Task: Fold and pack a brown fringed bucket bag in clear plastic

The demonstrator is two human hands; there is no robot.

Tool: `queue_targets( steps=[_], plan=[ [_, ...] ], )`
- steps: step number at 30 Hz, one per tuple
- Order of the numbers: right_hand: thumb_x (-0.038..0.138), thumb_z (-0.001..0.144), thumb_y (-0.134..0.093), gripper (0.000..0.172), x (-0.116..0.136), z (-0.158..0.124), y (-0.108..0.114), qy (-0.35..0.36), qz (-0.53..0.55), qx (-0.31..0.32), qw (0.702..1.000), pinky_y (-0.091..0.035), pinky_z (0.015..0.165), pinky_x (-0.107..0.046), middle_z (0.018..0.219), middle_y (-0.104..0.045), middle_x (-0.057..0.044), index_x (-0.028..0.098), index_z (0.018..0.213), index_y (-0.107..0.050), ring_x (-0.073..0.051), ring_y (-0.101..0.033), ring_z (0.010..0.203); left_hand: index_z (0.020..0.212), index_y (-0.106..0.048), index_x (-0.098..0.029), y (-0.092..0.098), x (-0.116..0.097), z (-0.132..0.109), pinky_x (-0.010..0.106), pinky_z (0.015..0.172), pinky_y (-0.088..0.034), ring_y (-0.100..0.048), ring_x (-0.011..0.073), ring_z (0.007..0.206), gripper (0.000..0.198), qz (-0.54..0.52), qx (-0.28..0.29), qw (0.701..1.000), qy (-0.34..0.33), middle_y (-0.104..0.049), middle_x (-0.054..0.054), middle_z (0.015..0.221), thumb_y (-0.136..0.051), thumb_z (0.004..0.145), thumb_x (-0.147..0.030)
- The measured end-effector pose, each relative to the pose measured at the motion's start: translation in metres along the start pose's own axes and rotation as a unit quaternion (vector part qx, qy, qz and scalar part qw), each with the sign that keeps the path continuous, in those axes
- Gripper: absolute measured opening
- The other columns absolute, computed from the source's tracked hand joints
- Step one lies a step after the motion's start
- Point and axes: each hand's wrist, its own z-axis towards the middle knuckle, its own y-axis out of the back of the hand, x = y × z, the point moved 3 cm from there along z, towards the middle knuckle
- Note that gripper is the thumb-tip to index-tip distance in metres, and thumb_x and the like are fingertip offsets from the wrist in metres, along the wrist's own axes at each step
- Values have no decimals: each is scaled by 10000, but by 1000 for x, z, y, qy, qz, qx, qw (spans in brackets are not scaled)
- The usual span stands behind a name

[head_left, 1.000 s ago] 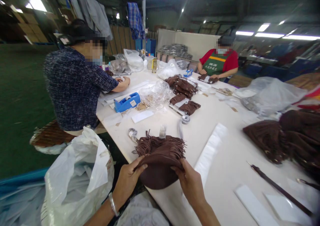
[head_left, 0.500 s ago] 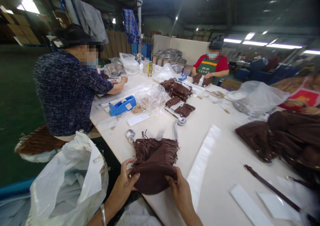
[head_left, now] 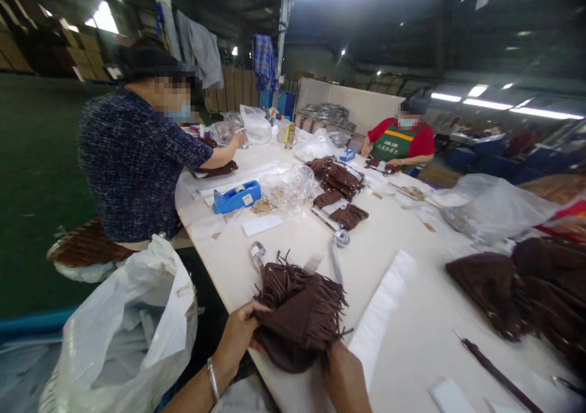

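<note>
At the near edge of the tabletop (head_left: 412, 352), at 6 o'clock, both hands grip a brown fringed suede bag (head_left: 300, 312). The left hand (head_left: 238, 337) pinches its left rim and the right hand (head_left: 345, 373) clutches its lower right side. The bag's bottom overhangs the edge. Bare surface lies open toward 3 o'clock, past a white paper strip (head_left: 382, 303). A white plastic sack (head_left: 128, 327) crowds the edge at 8 o'clock. Writing on a co-worker's green apron (head_left: 394, 144) at 1 o'clock is too small to read.
</note>
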Motion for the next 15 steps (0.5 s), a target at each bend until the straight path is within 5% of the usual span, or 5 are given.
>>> queue_targets(
  steps=[3, 6, 10, 13, 15],
  plan=[
    [245, 888, -500, 317, 7, -10, 27, 66, -48, -29, 996, -549, 638, -314, 1013, -723, -132, 151, 1179, -582, -269, -712, 845, 940, -679, -153, 2, -6, 2, 230, 365, -451, -514, 130, 420, 315, 22, 8, 1000, -16, -602, -15, 636, -537, 672, -239],
    [457, 846, -603, 586, 44, -5, 61, 168, -83, -145, 972, -560, 809, -408, 1319, -570, -194, 155, 1335, -488, -343, -609, 1124, 1025, -684, -164, 4, -16, -3, 226, 386, -455, -536, 136, 448, 334, 72, 56, 994, -63, -633, -3, 673, -511, 752, -250],
    [182, 853, -582, 525, 91, 27, 84, 211, -66, -120, 968, -567, 746, -339, 1202, -663, -118, 235, 1363, -469, -274, -680, 980, 1365, -472, -275, 10, -27, -15, 223, 454, -464, -550, 117, 524, 487, 135, 86, 977, -142, -687, 12, 1005, -507, 884, -343],
    [80, 881, -490, 423, 96, 44, 89, 199, -2, -59, 978, -533, 648, -240, 990, -723, -27, 276, 1252, -539, -177, -701, 778, 1465, -248, -263, 17, -20, -20, 244, 525, -489, -618, 164, 671, 676, 87, 8, 985, -148, -670, 29, 1053, -552, 885, -429],
    [72, 890, -456, 386, 90, 46, 88, 198, 7, -74, 977, -513, 619, -232, 941, -714, -14, 271, 1204, -557, -165, -692, 742, 1416, -306, -188, 16, -8, -21, 290, 673, -533, -649, 216, 851, 707, 53, -51, 987, -141, -661, 69, 1096, -612, 842, -466]
  ],
)
